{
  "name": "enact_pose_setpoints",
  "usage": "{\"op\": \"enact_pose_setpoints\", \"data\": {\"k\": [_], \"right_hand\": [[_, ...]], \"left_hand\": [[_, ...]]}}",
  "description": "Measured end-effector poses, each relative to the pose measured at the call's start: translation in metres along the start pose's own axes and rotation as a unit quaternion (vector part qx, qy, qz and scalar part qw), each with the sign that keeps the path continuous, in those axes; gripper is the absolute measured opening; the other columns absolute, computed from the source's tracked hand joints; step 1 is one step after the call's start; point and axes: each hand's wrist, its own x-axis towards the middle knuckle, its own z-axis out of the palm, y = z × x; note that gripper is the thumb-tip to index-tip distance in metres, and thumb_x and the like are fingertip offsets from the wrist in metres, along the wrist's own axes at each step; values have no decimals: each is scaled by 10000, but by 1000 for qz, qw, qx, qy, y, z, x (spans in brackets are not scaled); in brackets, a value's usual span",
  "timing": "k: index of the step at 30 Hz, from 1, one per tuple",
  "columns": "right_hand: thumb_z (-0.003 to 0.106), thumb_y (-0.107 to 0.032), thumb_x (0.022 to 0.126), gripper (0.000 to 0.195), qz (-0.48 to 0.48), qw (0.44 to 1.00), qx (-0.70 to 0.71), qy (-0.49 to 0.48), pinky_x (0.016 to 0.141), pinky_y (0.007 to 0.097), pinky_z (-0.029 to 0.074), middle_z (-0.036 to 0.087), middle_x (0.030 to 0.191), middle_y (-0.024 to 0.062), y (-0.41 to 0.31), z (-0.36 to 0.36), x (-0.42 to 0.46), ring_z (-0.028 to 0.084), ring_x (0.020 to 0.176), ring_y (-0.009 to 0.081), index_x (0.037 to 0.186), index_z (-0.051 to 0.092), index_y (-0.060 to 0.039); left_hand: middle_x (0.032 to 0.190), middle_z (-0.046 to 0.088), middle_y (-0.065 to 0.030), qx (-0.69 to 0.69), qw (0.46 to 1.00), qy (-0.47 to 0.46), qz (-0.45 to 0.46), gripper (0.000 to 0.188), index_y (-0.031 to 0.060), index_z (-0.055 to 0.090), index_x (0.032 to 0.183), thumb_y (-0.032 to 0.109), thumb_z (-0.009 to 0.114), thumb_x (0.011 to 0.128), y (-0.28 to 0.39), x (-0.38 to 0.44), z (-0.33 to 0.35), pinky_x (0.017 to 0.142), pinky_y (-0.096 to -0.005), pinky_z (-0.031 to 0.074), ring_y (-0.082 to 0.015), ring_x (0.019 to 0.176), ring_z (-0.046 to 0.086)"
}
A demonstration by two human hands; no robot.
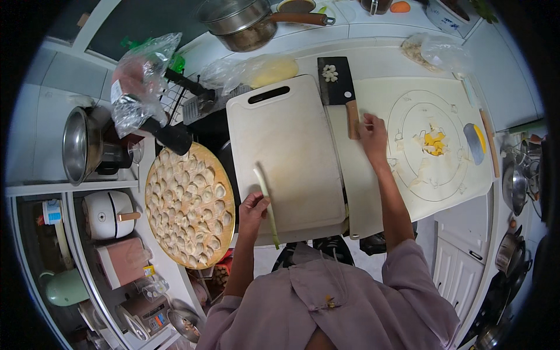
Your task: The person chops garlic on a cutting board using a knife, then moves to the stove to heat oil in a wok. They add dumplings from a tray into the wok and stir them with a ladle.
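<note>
My left hand (255, 209) grips a green onion stalk (267, 205) over the lower left of a pale plastic cutting board (288, 144). To the right, my right hand (373, 133) is beside the wooden handle of a cleaver (337, 87); its fingers are curled, and whether they touch the handle is unclear. Small white pieces, like garlic cloves (330, 73), lie on the dark blade. Under the cleaver's handle and my right forearm lies a second pale board (363, 197). Left of the boards stands a round tray (233, 205) covered with many dumplings.
A pale mat (446, 183) with yellow scraps (434, 142), a dough scraper (475, 143) and a rolling pin (490, 142) are at right. A saucepan (249, 35) stands behind the boards, near a bag of yellow food (273, 70). A plastic-wrapped bundle (140, 83) stands beyond the tray.
</note>
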Motion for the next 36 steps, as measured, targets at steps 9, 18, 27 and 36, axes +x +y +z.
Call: {"op": "enact_pose_setpoints", "data": {"k": [9,18,27,36], "right_hand": [[591,-84,956,215,131,974,130,-131,788,250,479,647,968,17,-40,-76,-137,564,863,83,1136,657,13],[595,-245,1001,280,135,927,197,-290,584,190,379,557,779,-40,-185,-33,-293,470,654,37,1134,675,-13],[566,-259,1019,252,131,811,213,-528,580,213,388,591,765,-20,-271,18,-425,495,625,59,1043,652,-23],[562,-289,1014,317,45,640,205,-739,626,216,425,633,856,0,-347,55,-538,529,700,61,1166,636,-20]], "left_hand": [[974,658,-66,-282,953,-105,-44,265,88,569,1182,217,633,960,19,-44,-7,645,-311,551,-189,810,688],[902,654,-5,-49,980,-133,138,239,34,578,1134,185,596,950,-3,-149,-70,619,-254,473,-90,756,595],[868,649,-24,-67,982,-10,177,257,12,609,1119,146,635,901,-98,-285,-157,677,-282,460,-97,746,547],[895,673,-41,-157,939,277,129,271,30,587,1202,150,600,960,-165,-472,-209,594,-247,476,-86,706,584]]}}
